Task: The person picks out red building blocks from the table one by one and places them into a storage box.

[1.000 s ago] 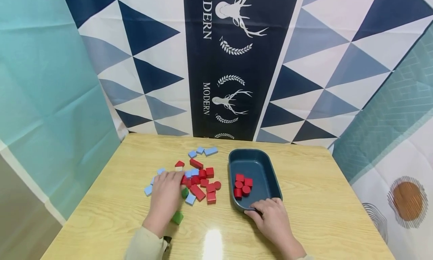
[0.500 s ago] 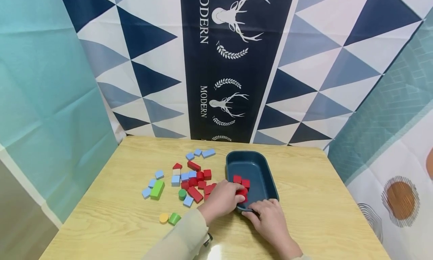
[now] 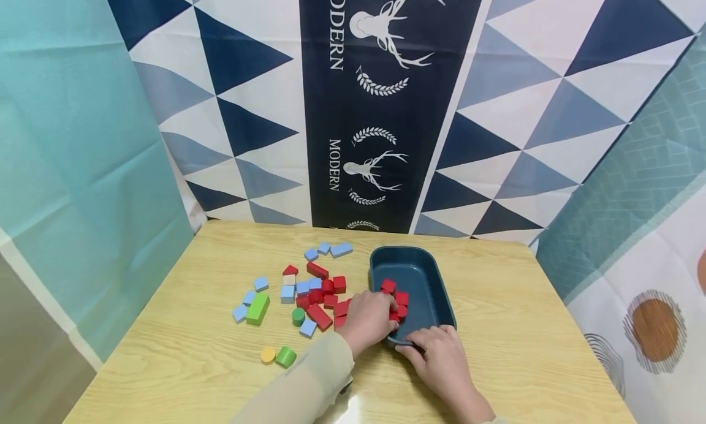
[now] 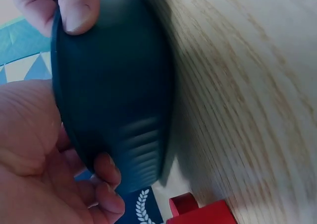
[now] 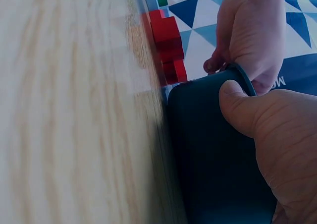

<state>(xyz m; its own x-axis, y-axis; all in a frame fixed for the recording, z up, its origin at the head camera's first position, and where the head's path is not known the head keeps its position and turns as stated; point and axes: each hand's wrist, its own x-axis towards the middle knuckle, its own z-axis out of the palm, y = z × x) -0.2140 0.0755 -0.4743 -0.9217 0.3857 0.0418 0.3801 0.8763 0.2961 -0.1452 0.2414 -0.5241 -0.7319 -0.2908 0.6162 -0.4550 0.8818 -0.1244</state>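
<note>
A dark blue tray (image 3: 430,283) with raised walls holds several red blocks (image 3: 401,298) toward its near left. At its near end my right hand (image 3: 444,356) grips the rim, thumb outside the wall, as the right wrist view also shows on the tray (image 5: 213,149). My left hand (image 3: 368,318) reaches over the left wall, its fingertips among the red blocks. In the left wrist view, that hand (image 4: 34,149) bends over the rim, with some fingers outside the wall. The wall hides its other fingertips, so I cannot tell whether they still hold a block.
Left of the tray lie loose red blocks (image 3: 318,317), blue blocks (image 3: 288,294) and a long green block (image 3: 257,309). A yellow disc (image 3: 268,355) and a green piece (image 3: 285,357) lie nearer. Patterned cloth (image 3: 364,105) hangs behind the wooden table (image 3: 496,301).
My left hand has left the block pile and moved right to the tray, bringing a red block over its wall. It has since shifted slightly. My right hand keeps its grip on the rim.
</note>
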